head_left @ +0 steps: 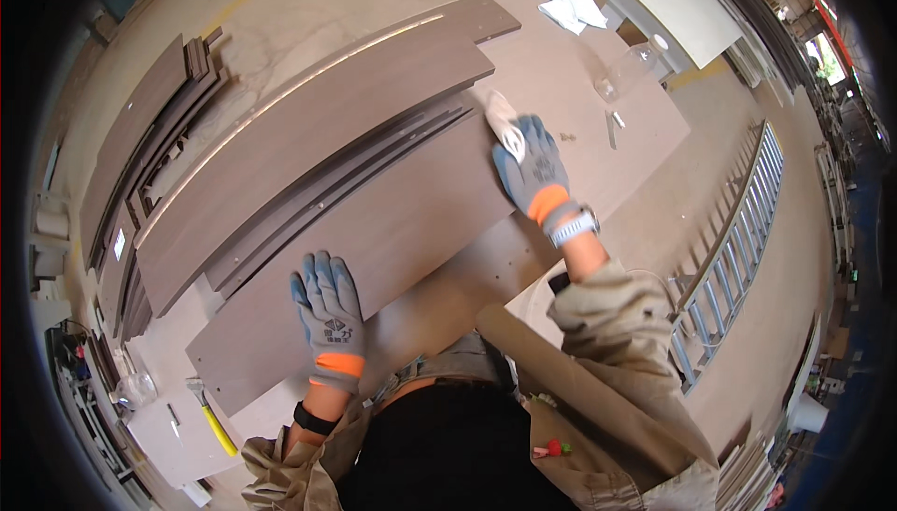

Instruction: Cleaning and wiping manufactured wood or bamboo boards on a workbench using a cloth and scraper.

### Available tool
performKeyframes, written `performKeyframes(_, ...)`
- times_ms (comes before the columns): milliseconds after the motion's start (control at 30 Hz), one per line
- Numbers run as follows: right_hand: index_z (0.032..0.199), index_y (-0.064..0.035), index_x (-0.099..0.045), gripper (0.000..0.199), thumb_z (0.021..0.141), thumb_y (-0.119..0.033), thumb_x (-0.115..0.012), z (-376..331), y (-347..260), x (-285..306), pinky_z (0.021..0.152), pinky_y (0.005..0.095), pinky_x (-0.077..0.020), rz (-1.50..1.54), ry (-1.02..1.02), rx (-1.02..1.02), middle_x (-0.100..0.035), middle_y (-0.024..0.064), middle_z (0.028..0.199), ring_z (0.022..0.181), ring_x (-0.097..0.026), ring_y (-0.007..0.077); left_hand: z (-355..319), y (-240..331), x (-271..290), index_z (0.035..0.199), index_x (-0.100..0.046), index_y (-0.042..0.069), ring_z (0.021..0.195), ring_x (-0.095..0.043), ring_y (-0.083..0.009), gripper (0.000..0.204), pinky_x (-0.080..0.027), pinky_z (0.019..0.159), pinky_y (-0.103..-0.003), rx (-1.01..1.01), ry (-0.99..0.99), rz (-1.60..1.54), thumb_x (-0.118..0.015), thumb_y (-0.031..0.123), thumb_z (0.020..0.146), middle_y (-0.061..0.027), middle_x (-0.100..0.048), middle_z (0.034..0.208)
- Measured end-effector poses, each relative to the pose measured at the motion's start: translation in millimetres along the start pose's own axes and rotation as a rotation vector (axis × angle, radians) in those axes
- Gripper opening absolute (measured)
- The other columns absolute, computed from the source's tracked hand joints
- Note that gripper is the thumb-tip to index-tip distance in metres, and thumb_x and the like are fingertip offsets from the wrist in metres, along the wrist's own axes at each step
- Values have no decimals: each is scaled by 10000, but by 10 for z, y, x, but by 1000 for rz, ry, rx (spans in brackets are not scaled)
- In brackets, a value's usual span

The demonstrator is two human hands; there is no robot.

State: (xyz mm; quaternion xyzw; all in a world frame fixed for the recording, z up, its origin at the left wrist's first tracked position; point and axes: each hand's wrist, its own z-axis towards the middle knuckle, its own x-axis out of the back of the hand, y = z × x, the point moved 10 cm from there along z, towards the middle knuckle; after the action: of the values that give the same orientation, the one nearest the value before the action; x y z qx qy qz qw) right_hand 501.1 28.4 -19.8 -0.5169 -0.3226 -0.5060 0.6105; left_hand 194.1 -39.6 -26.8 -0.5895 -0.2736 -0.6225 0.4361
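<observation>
A long brown panel lies at a slant across the worktable in front of me. My left hand, in a grey glove with an orange cuff, rests on its near left part, fingers stretched out and nothing in them. At the panel's right end, my right hand, gloved the same way, is closed on a white cloth. Part of the cloth pokes out past the fingers; the rest is hidden. Just beyond the panel lie several more brown boards, some stacked and overlapping.
Toward the far right are a crumpled white cloth, a clear plastic bottle and a thin flat tool. A yellow-handled tool and another bottle sit at left. A ladder-like metal frame is on the right.
</observation>
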Motion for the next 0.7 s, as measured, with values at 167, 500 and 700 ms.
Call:
performKeyframes(167, 1317, 26, -381, 586, 909, -394, -385, -397, 262, 63, 1082, 424, -226, 136, -114, -160, -381, 240, 1362, 1299, -305, 381, 5, -23, -1, 1293, -385, -52, 1320, -303, -373, 464, -217, 1086, -552, 5, 4, -5, -410, 101, 856, -217, -368, 1375)
performKeyframes(500, 1212, 6, -465, 477, 913, -361, -403, 238, -144, -226, 997, 418, -332, -212, -6, -206, -474, 195, 1258, 1209, -413, 322, -18, 87, -49, 1307, -381, -40, 1330, -273, -384, 481, -200, 1087, -556, -95, -11, 67, -428, 109, 852, -203, -336, 1398)
performKeyframes(700, 1128, -75, -553, 325, 892, -250, -413, -361, -2458, -333, 908, 329, -425, 38, 79, 564, -563, 102, 1152, 1072, -543, 207, -116, -47, -376, 1340, -304, -80, 1318, -238, -447, 617, -139, 1099, -557, -44, -245, -16, -494, 66, 772, -268, -315, 1382)
